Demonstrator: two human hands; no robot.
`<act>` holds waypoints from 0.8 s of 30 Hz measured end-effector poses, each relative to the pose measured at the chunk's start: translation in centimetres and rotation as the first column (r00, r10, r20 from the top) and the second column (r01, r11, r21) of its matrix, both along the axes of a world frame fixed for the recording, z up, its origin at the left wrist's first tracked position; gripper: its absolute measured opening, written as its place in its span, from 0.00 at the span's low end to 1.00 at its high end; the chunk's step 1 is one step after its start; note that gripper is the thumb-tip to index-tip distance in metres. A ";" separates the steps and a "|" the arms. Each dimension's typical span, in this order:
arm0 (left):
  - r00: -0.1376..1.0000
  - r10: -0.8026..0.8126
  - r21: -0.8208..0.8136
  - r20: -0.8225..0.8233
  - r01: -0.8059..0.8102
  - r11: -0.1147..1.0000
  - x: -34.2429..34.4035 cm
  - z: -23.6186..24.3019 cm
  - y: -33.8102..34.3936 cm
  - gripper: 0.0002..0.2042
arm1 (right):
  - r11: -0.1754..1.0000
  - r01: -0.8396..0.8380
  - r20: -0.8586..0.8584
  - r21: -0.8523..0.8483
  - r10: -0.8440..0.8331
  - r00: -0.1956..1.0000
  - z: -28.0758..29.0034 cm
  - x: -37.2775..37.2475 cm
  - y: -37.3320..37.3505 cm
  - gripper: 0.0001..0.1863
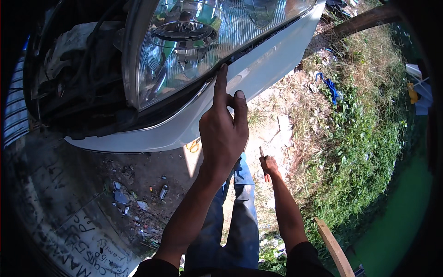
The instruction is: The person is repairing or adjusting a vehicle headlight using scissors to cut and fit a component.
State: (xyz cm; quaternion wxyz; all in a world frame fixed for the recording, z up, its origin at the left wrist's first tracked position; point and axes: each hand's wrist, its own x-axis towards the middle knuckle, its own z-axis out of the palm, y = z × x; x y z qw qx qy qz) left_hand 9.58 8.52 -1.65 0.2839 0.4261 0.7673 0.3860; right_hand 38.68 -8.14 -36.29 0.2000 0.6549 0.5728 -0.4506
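My left hand (pixel 225 122) is raised to the front of a car, its index finger stretched out and its thumb apart, holding nothing. The fingertip touches, or nearly touches, the dark gap between the clear headlight (pixel 184 60) and the pale bumper (pixel 272 60). The other fingers are curled or hidden from this side. Lower down and to the right, my right hand (pixel 269 165) is closed around a slim tool (pixel 267 177). Red shows at the tool's near end and a darker part sticks out the far side; its exact kind is unclear.
An uncovered dark engine area (pixel 83 83) lies left of the headlight. Yellow-orange loops (pixel 194 147), like scissor handles, show below the bumper. Litter (pixel 122 196) covers dirt beside a written-on wall (pixel 69 231). Green plants (pixel 360 138) and a wooden piece (pixel 333 247) are at right.
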 end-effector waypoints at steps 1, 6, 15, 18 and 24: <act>0.989 -0.010 0.032 -0.147 0.015 0.999 -0.1 -0.1 0.2 0.23 | 1.000 0.015 0.000 -0.020 -0.015 1.000 0.2 0.1 -0.3 0.30; 0.971 -0.064 -0.050 -0.231 0.054 0.997 0.0 1.3 2.2 0.24 | 0.999 0.031 0.002 -0.015 -0.031 1.000 0.4 2.8 -0.8 0.29; 0.992 -0.117 -0.128 -0.049 0.110 0.986 -0.2 1.7 2.9 0.31 | 0.999 0.033 -0.019 -0.038 -0.034 0.999 1.2 0.7 -1.5 0.30; 0.988 -0.121 -0.120 0.096 0.132 0.984 -0.4 3.0 3.2 0.31 | 0.992 -0.128 -0.093 -0.002 0.127 0.987 -0.1 0.8 -1.5 0.25; 0.975 -0.216 0.024 -0.060 0.217 0.976 -2.3 -0.1 2.0 0.30 | 0.998 0.055 -0.043 -0.030 -0.057 0.997 -2.4 -0.8 -2.9 0.32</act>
